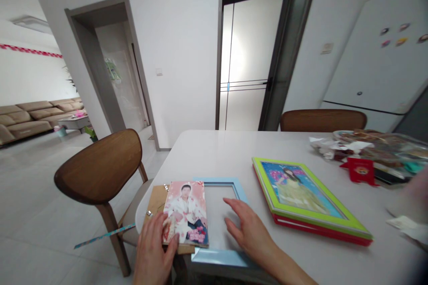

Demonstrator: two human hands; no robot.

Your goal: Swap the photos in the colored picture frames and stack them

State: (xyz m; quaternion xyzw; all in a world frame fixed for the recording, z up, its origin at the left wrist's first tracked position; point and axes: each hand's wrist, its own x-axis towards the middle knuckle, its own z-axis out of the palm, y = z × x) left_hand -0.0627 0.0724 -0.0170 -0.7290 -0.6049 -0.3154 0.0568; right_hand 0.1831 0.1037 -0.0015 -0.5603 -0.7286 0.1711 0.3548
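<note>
A printed photo [187,213] of a person in white on a pink background lies over a brown backing board [157,196] with metal clips. My left hand [154,247] is closed on the photo's lower left corner, thumb at its bottom edge. Beneath the photo's right side, a light blue picture frame [220,257] lies on the table, its middle open to the tabletop. Over that opening hovers my right hand [249,231], fingers apart and holding nothing.
On the white table [220,153], a green picture frame [301,191] rests on a red one [317,230]. Farther right are a red packet [362,171] and plastic-wrapped items [391,147]. Wooden chairs [103,164] stand at the left and far side.
</note>
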